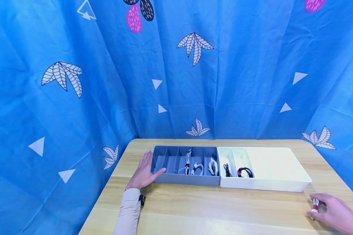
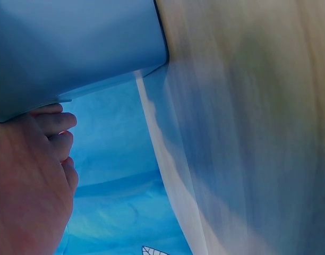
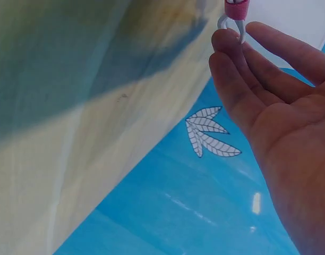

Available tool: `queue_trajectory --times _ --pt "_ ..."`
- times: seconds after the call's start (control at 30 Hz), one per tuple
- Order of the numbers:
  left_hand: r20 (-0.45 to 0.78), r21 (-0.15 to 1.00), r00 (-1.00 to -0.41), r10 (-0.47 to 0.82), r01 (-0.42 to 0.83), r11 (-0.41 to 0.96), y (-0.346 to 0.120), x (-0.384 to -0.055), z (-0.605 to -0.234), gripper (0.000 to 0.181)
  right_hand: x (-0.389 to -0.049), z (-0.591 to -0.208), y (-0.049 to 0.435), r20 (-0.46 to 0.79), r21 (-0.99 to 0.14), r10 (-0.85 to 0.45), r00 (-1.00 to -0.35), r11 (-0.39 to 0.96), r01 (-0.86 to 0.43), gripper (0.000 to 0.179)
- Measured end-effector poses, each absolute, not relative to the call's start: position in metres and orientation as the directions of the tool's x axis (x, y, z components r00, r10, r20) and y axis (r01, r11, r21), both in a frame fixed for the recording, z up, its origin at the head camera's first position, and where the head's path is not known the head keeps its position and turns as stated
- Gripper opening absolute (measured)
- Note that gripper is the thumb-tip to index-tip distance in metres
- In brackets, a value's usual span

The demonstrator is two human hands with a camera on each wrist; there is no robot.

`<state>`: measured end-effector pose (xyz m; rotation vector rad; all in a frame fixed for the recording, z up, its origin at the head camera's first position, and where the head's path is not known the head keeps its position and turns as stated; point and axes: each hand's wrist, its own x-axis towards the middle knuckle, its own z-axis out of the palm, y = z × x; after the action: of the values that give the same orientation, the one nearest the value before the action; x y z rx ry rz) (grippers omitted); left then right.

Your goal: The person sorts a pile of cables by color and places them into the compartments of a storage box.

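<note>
At the table's right side, my right hand (image 1: 330, 211) pinches a small bundled white cable (image 1: 315, 205) between thumb and fingers. A red tie (image 3: 237, 10) wraps that bundle in the right wrist view. My left hand (image 1: 143, 172) rests against the left end of a grey divided organizer box (image 1: 188, 179), fingers extended along its side and thumb over the front rim. Inside the grey box lie a white cable with a black tie (image 1: 187, 163), a smaller white cable (image 1: 197, 167) and a coiled white cable (image 1: 213, 167).
A white divided box (image 1: 264, 185) stands end to end with the grey one. It holds a thin black cable (image 1: 227, 170) and a black cable with a red tie (image 1: 245, 171) in its left compartments. Blue patterned curtain (image 1: 241, 81) surrounds the wooden table (image 1: 200, 209).
</note>
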<state>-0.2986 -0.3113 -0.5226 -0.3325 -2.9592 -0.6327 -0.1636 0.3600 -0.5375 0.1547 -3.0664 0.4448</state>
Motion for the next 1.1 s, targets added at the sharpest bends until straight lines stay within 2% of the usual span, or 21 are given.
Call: queue_trajectory --times 0.2,0.33,0.43,0.6,0.9,1.1 --pt "0.142 0.383 -0.971 0.193 0.233 0.894 -0.311 -0.3 -0.522 0.108 -0.163 -0.543 0.364 -0.009 -0.289 -0.091 -0.996 0.954 -0.085 0.08" --pt "0.147 0.382 -0.97 0.192 0.235 0.894 -0.311 -0.3 -0.523 0.108 -0.162 -0.541 0.366 -0.118 -0.307 -0.102 -0.988 0.95 -0.062 0.085" --pt "0.154 0.387 -0.97 0.189 0.236 0.891 -0.312 -0.299 -0.523 0.109 -0.162 -0.543 0.371 -0.148 -0.313 -0.125 -0.981 0.947 -0.074 0.087" --pt "0.16 0.39 -0.969 0.187 0.236 0.89 -0.313 -0.299 -0.524 0.109 -0.162 -0.551 0.378 -0.087 -0.3 -0.148 -0.985 0.947 -0.115 0.083" --pt "0.154 0.397 -0.97 0.188 0.235 0.887 -0.312 -0.298 -0.526 0.109 -0.158 -0.546 0.373 -0.083 -0.3 -0.136 -0.987 0.948 -0.106 0.082" --pt "0.16 0.395 -0.969 0.188 0.237 0.888 -0.312 -0.299 -0.526 0.109 -0.156 -0.538 0.369 0.008 -0.295 -0.142 -0.99 0.945 -0.138 0.081"
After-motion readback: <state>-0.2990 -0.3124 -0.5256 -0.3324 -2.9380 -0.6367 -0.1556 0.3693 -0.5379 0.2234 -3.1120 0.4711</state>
